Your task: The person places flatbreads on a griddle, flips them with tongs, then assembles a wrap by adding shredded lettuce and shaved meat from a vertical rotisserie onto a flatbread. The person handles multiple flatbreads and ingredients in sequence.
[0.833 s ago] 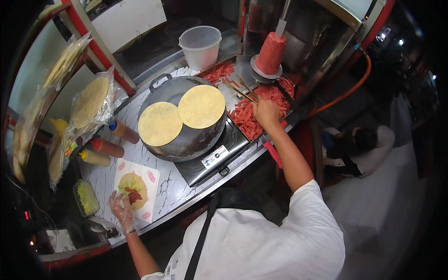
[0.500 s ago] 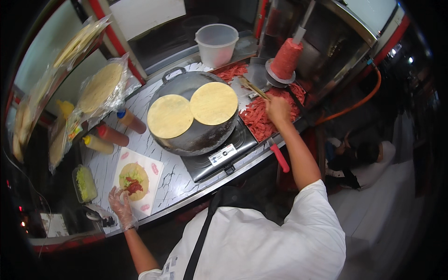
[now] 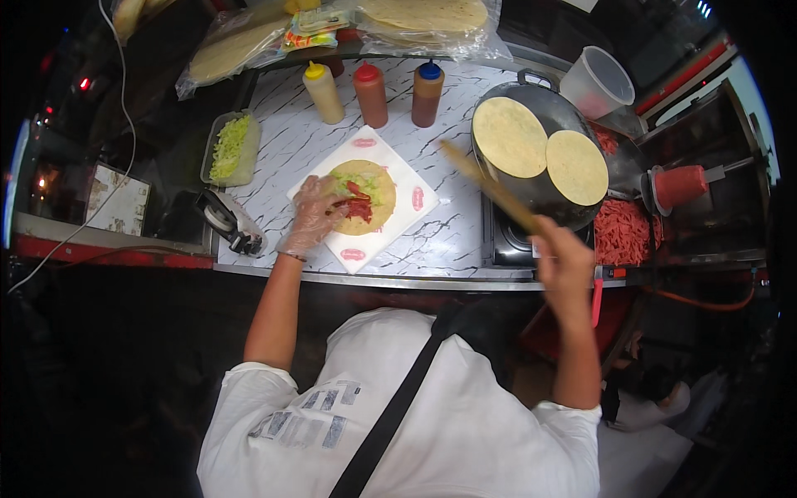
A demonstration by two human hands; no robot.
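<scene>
My left hand [image 3: 314, 217], in a clear plastic glove, reaches over the left side of a small round flatbread [image 3: 380, 177]. Its slightly bent fingers stand apart at the shredded greens and reddish meat strips [image 3: 358, 205] on top. Under the flatbread lies a white paper sheet [image 3: 413, 222] with pink prints. My bare right hand [image 3: 564, 257] grips a long wooden utensil [image 3: 498, 189], blurred by motion, that looks like tongs. It slants up and left in front of the dark domed pan [image 3: 544, 197], on which two flatbreads [image 3: 509, 137] lie side by side.
Yellow-, red- and blue-capped squeeze bottles [image 3: 371, 95] stand behind the paper. A tub of shredded greens [image 3: 232, 149] sits at the left, near a dark-and-white device [image 3: 226, 217]. Right of the pan are red meat shreds [image 3: 624, 234] and a meat spit [image 3: 682, 186]. Bagged flatbreads [image 3: 427, 15] lie at the back.
The whole view has turned. My right hand has brought the wooden utensil from the meat tray leftward to the front of the pan. My left hand now reaches farther over the filling.
</scene>
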